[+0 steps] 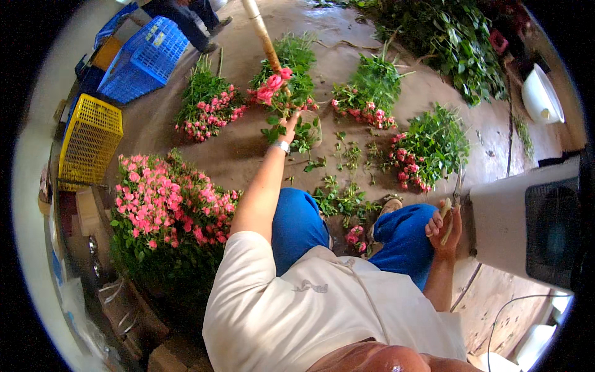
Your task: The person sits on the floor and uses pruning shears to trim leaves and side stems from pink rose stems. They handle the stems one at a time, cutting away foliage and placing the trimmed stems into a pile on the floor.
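Note:
My left hand (289, 126) is stretched forward and grips a stem of pink spray roses (274, 88), held up in front of a wooden pole (263, 36). My right hand (444, 227) rests above my right knee and is closed on a pair of garden shears (454, 199), blades pointing up. Several bunches of pink roses lie on the floor ahead: one at the left (207, 106), one at centre right (367, 101), one at the right (424, 152). Cut leaves (342, 198) litter the floor by my knees.
A big mass of pink roses (167, 208) stands at my left. A yellow crate (90, 141) and a blue crate (144, 60) sit at the far left. Green foliage (452, 43) is heaped at the back right, with a white bucket (540, 94) and a white box (527, 223) to my right.

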A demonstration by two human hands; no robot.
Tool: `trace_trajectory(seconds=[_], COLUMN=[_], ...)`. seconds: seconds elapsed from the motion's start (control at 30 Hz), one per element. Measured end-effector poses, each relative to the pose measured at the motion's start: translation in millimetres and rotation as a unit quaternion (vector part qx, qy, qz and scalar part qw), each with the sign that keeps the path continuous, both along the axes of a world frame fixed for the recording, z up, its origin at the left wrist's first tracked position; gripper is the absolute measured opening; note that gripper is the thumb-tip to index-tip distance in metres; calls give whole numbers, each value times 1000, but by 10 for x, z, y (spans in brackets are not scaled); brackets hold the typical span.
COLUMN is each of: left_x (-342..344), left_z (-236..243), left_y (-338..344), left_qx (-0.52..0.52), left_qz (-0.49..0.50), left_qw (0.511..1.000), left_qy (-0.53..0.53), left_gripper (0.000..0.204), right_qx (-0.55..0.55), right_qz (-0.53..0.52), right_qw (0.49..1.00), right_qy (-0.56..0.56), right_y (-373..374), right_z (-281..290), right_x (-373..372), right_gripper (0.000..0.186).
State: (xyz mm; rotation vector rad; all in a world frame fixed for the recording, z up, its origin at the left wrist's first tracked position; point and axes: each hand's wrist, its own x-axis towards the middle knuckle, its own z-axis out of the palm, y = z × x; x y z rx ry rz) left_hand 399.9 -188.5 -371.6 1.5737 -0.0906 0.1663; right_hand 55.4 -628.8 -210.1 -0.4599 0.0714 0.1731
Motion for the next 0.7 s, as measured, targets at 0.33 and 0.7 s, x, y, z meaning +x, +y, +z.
trace_trajectory(seconds=[0.33,0.7], left_x=[-880,-1826], left_z=[2484,1383], left_y=[-1347,-2611], left_qx=[-74,259], left_qz=[-80,-475], left_qw=[985,839], left_qy=[-137,64], left_gripper=[29,39], right_qx=[55,59], right_qz=[30,54], right_qw=[995,989], right_qy=[-74,-124], right_y=[-49,-157], right_z=[-71,-45], right_x=[-103,-213], right_gripper=[51,51])
